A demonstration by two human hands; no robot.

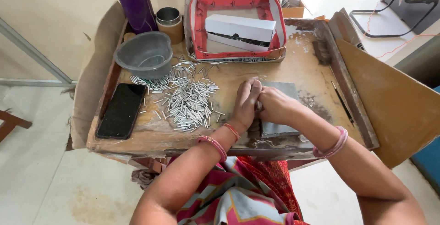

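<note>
My left hand (245, 103) and my right hand (274, 106) are pressed together over a flat grey slab (279, 90) on the wooden work tray (238, 71). Both hands' fingers are curled and meet at the fingertips; anything pinched between them is hidden. A heap of several small silvery metal tubes (185, 101) lies just left of my left hand.
A grey plastic bowl (144, 54) stands at the back left, a black phone (120, 110) lies by the left edge. Behind are a purple bottle (134, 2), a small tin (168, 19) and a red-lined box (236, 25) holding a white carton. A thin dark stick (341, 103) rests at the right rim.
</note>
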